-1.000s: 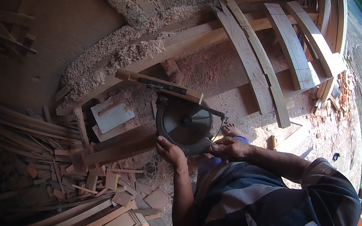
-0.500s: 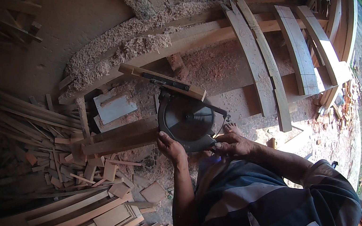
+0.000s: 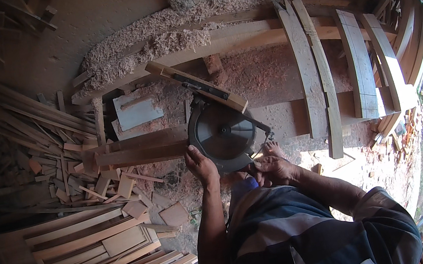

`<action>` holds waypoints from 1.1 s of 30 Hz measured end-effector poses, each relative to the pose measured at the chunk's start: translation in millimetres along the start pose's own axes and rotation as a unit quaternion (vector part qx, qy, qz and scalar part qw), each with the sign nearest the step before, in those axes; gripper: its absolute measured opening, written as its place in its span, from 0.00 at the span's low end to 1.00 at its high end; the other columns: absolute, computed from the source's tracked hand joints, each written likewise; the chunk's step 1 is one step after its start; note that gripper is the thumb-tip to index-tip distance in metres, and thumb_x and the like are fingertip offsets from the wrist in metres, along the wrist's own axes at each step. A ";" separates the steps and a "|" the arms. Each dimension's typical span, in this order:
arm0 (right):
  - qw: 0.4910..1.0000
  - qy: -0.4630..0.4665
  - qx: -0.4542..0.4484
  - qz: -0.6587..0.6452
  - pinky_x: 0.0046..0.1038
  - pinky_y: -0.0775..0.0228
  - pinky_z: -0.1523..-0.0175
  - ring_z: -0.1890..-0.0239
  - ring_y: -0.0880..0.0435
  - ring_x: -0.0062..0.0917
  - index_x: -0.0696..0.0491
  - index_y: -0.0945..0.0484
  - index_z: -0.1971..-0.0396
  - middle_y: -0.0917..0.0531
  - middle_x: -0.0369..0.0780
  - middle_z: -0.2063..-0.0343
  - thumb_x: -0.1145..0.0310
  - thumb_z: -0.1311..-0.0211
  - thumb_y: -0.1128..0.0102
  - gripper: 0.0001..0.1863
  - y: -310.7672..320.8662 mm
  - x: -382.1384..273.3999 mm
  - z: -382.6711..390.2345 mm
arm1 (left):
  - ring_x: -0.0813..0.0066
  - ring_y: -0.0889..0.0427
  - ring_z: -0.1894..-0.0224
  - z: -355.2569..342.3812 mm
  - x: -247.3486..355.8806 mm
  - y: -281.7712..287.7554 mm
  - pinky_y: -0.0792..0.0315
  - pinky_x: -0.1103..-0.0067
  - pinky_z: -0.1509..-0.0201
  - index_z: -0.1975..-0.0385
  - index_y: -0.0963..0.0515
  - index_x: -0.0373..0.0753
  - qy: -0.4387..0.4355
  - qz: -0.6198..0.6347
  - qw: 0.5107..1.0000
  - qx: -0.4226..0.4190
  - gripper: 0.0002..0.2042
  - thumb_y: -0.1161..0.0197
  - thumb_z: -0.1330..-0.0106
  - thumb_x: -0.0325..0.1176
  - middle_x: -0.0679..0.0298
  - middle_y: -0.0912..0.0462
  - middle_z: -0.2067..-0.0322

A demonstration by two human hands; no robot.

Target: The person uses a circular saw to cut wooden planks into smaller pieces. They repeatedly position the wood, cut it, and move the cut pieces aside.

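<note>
As left hand (image 3: 203,168) and right hand (image 3: 275,170) grip, the saw (image 3: 220,135) juts beyond

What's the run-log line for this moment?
left grip: on circular saw, left rim | right grip: at saw's lower edge | wooden strip: along saw's upper side | wood shavings: on far beam

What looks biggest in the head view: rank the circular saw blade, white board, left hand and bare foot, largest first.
1. Circular saw blade
2. White board and left hand: similar, and the hand looks nearer, so unranked
3. Bare foot
</note>
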State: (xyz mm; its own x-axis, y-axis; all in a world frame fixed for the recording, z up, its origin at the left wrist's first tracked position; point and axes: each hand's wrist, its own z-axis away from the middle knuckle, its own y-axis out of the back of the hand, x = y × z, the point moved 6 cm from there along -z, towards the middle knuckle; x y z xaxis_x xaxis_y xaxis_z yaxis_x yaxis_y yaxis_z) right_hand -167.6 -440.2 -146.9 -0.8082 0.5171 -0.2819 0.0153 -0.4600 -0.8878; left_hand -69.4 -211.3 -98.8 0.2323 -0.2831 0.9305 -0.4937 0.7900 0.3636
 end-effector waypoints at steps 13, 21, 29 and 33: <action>0.675 0.221 0.153 0.687 0.38 0.22 0.61 0.69 0.12 0.33 0.55 0.17 0.59 0.15 0.42 0.74 0.56 0.28 0.37 0.16 -60.5 -55.1 25.4 | 0.57 0.19 0.51 1.0 1.7 -0.8 0.28 0.65 0.42 0.48 0.23 0.26 0.014 0.003 1.000 -0.002 0.25 0.53 0.16 0.48 0.46 0.17 0.52; 0.372 0.346 0.082 0.858 0.38 0.30 0.74 0.72 0.12 0.31 0.48 0.20 0.63 0.15 0.36 0.76 0.51 0.32 0.35 0.15 -75.1 -72.2 35.4 | 0.46 0.20 0.43 4.4 10.2 -0.6 0.29 0.62 0.37 0.42 0.25 0.26 0.043 -0.009 0.999 0.031 0.27 0.53 0.16 0.49 0.39 0.19 0.45; 0.541 0.197 0.068 0.815 0.37 0.25 0.62 0.69 0.15 0.35 0.51 0.15 0.55 0.14 0.43 0.71 0.60 0.32 0.34 0.13 -78.4 -78.1 27.0 | 0.42 0.19 0.48 2.3 6.9 2.6 0.28 0.61 0.42 0.47 0.23 0.24 -0.004 -0.017 0.998 0.055 0.26 0.52 0.16 0.47 0.36 0.19 0.50; 0.804 0.143 0.056 0.574 0.33 0.23 0.56 0.64 0.13 0.27 0.57 0.16 0.53 0.13 0.42 0.69 0.61 0.24 0.39 0.14 -64.6 -71.5 15.7 | 0.48 0.18 0.48 4.8 10.8 1.7 0.28 0.61 0.42 0.46 0.23 0.25 -0.003 -0.009 0.998 0.058 0.25 0.51 0.16 0.47 0.37 0.18 0.50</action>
State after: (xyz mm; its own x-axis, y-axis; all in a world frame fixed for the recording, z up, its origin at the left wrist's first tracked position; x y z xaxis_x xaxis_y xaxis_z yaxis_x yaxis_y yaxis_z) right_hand -120.0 -458.7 -63.6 -0.1308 -0.1565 -0.9790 0.5879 -0.8074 0.0505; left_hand -71.7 -215.6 -87.9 0.2366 -0.3006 0.9239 -0.5838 0.7161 0.3825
